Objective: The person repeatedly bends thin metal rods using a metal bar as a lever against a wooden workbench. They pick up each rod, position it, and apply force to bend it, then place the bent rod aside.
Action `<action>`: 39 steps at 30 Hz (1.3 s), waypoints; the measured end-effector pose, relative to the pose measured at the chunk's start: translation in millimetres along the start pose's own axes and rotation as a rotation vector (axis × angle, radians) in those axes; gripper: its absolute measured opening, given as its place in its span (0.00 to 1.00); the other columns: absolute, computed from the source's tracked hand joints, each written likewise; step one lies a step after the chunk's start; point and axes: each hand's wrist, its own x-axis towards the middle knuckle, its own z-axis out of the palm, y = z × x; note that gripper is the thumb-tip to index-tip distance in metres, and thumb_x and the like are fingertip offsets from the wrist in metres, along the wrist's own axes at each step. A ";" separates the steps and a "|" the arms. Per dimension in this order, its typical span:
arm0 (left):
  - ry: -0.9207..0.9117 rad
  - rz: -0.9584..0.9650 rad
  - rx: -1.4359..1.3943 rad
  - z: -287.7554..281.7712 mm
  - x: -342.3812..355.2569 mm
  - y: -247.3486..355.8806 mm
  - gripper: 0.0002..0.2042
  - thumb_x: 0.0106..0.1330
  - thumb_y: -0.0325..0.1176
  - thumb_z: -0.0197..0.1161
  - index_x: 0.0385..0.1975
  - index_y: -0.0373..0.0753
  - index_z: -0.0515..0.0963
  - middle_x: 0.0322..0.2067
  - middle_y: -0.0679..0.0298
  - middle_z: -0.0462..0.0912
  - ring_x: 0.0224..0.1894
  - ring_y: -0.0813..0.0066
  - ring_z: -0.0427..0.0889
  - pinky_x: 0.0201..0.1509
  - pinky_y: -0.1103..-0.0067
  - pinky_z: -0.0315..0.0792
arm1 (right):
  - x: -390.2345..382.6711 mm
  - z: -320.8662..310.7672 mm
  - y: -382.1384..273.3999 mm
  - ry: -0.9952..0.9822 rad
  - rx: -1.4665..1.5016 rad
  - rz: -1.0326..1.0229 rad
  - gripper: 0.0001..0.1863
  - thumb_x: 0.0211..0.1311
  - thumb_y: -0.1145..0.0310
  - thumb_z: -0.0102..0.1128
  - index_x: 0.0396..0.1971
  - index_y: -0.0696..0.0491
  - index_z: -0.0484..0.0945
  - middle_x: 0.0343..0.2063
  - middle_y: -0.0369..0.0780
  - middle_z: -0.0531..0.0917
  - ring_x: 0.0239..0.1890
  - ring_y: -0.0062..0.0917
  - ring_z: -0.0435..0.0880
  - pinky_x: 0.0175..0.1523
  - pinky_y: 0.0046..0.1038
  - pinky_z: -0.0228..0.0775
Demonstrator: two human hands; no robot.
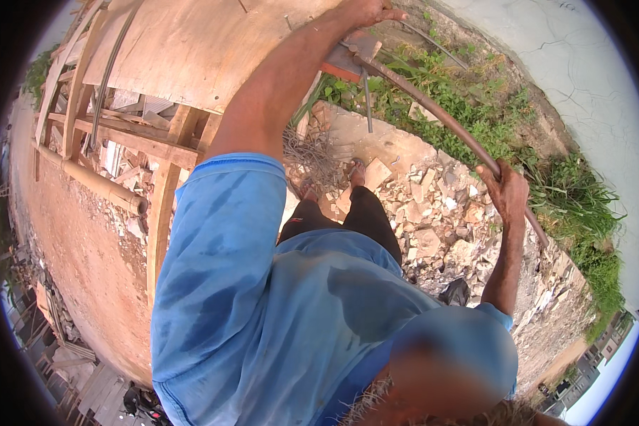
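Observation:
My right hand (508,190) is wrapped round a long, rusty metal bar (440,113). This bar slants from the corner of a wooden bench top (192,46) down to the right, past my hand. Its upper end meets a small reddish-brown block (346,62) at the bench corner. Beside that block my left hand (368,11) is closed at the upper edge of the view, partly cut off. A thin metal rod (437,44) comes out from its fingers toward the right. Another thin rod (367,99) sticks out below the block.
Broken rubble (433,213) covers the ground right of my feet. A heap of thin bent rods (312,153) lies by the bench. Wooden framing (163,213) and a bamboo pole (106,186) stand left. Green weeds (468,106) grow along a pale wall (582,78).

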 end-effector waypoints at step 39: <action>-0.122 -0.078 0.137 5.4 4.3 -19.5 0.30 0.64 0.60 0.57 0.39 0.34 0.84 0.42 0.43 0.83 0.48 0.47 0.80 0.54 0.59 0.72 | 7.3 -27.3 -0.4 -0.084 -0.026 0.104 0.41 0.60 0.25 0.44 0.34 0.52 0.85 0.11 0.35 0.73 0.18 0.24 0.75 0.25 0.33 0.69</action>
